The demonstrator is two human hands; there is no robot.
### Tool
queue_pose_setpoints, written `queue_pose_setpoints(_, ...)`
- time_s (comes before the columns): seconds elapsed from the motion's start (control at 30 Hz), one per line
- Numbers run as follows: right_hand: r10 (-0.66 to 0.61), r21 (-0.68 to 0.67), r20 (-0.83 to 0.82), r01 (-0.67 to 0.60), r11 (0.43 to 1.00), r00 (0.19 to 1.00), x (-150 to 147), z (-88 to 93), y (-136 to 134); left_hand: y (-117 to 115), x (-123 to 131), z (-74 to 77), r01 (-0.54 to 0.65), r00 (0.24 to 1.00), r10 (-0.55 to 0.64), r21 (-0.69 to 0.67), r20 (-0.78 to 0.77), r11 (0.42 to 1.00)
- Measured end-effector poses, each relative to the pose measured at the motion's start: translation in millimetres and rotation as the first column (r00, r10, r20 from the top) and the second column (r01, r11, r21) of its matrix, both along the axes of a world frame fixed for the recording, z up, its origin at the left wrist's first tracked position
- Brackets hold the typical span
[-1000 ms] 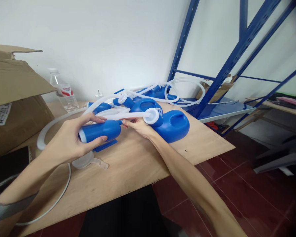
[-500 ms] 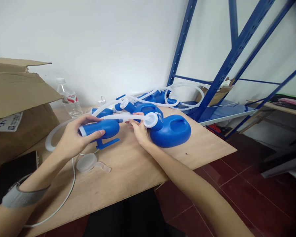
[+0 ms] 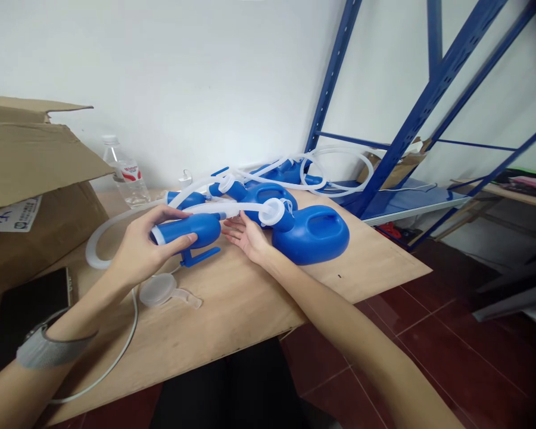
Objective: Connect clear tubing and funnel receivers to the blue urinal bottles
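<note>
My left hand (image 3: 145, 247) is wrapped round a blue plastic funnel piece (image 3: 192, 231) with a small blue handle, held just above the wooden table (image 3: 232, 310). A white ribbed hose (image 3: 232, 208) runs from it to the white cap (image 3: 271, 211) of a blue plastic jug (image 3: 315, 235) lying on the table. My right hand (image 3: 245, 235) lies palm up with fingers spread, between the funnel piece and the jug, just under the hose and holding nothing.
More blue jugs (image 3: 259, 193) and coiled white tubing (image 3: 339, 173) lie behind. A clear lid (image 3: 161, 292) and a thin white tube (image 3: 116, 351) sit near the front edge. An open cardboard box (image 3: 31, 196), a water bottle (image 3: 122, 173) and a dark tablet (image 3: 24, 310) stand left; blue shelving (image 3: 402, 137) right.
My right hand has let go of the ribbed hose near the jug's cap and opened, palm up, below it. My left hand keeps its hold on the blue funnel piece.
</note>
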State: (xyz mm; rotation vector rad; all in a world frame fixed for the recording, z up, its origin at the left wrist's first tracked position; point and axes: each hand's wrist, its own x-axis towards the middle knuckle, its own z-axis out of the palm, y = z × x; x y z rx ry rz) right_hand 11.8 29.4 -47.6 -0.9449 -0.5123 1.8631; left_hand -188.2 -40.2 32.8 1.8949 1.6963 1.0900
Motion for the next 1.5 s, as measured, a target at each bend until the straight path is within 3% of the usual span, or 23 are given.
queue_pose_setpoints(0.2,0.037,0.001,-0.096,-0.037,0.999,0.995,-1.9,-6.8,2.1,-0.9,1.4,-1.8,0.003,1.0,-0.003,0.004,-0.021,1.0)
queue_pose_setpoints(0.53,0.159,0.022,0.016,-0.159,0.987,0.987,-6.5,-8.3,-0.9,-1.8,3.4,-9.2,-0.026,0.999,0.026,0.0,-0.023,1.0)
queue_pose_setpoints(0.67,0.112,0.059,0.042,-0.115,0.992,0.993,-7.2,-8.3,-2.0,-1.8,4.6,-10.1,-0.024,1.0,0.024,0.025,-0.018,0.999)
queue_pose_setpoints(0.97,-0.027,-0.006,0.039,0.028,1.0,0.999,-6.6,-2.9,-5.1,-2.1,3.6,-10.9,-0.016,1.0,0.016,0.015,-0.021,1.0)
queue_pose_setpoints(1.23,0.019,-0.038,0.002,-0.018,0.999,1.0,-4.0,-16.0,4.1,-3.4,5.7,-10.2,-0.018,0.998,0.018,0.011,-0.057,1.0)
queue_pose_setpoints(1.5,-0.063,-0.179,-0.091,0.046,0.983,0.994,-0.4,-8.9,8.1,-3.1,5.8,-11.2,-0.01,0.998,0.011,0.014,-0.06,1.0)
